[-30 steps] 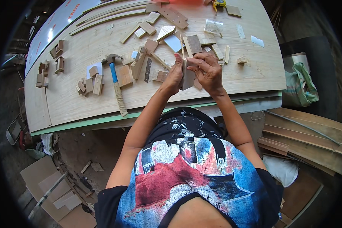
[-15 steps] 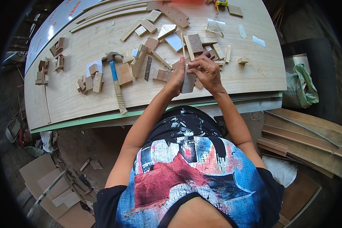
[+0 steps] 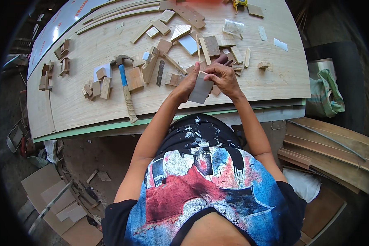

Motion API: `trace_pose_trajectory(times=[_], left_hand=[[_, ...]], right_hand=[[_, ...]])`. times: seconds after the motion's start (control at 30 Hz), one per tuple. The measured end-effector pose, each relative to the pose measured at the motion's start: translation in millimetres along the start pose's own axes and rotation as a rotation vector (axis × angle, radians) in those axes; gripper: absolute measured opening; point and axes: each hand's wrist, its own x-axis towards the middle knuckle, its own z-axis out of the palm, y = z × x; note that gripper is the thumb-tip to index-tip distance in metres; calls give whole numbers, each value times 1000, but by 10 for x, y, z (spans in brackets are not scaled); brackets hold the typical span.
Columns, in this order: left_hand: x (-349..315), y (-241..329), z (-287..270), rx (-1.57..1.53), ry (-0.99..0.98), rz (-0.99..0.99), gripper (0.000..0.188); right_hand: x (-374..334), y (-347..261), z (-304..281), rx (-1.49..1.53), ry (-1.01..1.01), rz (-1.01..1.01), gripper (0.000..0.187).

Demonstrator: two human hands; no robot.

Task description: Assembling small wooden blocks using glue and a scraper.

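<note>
Block (image 3: pixel 199 91), flat & grey-faced, in person's hands just above near edge of table (image 3: pixel 274 76), tilted, broad face showing to cam. L hand (image 3: pixel 187 85) clamped on block along its L side, thumb up by top edge. R hand (image 3: pixel 224 80) at upper R corner, thumb & index tips tog., touching block; can't tell if anything small is pinched betw. them. Brown curled piece (image 3: pixel 223 60) just beyond R knuckles; can't tell if held. Hammer (image 3: pixel 126 91), blue neck & pale grip, lies well L of hands, head away from person, grip end at near edge. Betw. hammer & L hand: dark metal strip (image 3: pixel 160 73) w/ holes, plus wood offcuts (image 3: pixel 149 69). Far side of table: long wood strips (image 3: pixel 123 17) to L, clear plastic bag (image 3: pixel 233 28) & yellow tape measure (image 3: pixel 239 4) to R. Green-white sack (image 3: pixel 328 95) off table's R side.
</note>
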Motion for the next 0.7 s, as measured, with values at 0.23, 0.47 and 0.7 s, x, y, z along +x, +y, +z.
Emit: trace_pose_trajectory(times=[0.23, 0.47, 0.7], left_hand=[[92, -142, -180, -111, 11, -62, 77], [236, -154, -325, -134, 72, -79, 80], [520, 48, -663, -59, 266, 203, 39]], right_hand=[[119, -65, -7, -4, -94, 131, 19], [297, 18, -48, 111, -193, 217, 30], [779, 232, -184, 174, 133, 343, 20]])
